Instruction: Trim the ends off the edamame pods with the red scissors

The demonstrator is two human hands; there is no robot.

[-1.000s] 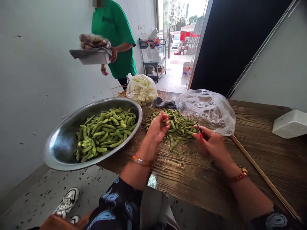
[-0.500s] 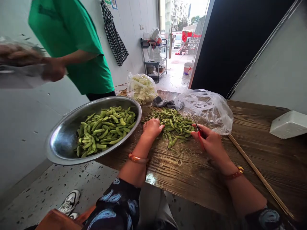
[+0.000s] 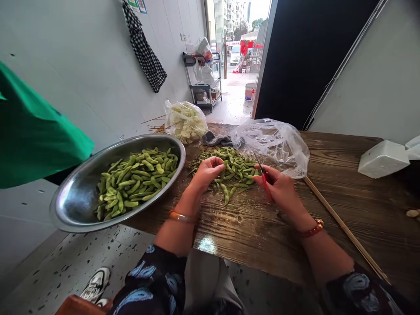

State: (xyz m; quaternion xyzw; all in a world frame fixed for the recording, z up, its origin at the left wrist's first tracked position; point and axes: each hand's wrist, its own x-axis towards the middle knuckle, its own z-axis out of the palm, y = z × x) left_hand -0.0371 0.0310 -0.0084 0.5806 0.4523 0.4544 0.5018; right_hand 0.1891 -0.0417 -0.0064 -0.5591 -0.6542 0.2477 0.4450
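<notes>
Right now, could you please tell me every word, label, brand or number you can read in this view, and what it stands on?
None can be read.
Posters at the wall's top edge: print cut off and too small.
Red banner outside the doorway: no legible characters.
White box, clear bag and metal basin: no print visible.

Dark blue-print sleeves, 2 bracelets: orange L, red/gold R.

Pods (image 3: 234, 168), bags (image 3: 274, 142) on wooden table (image 3: 262, 232)
</notes>
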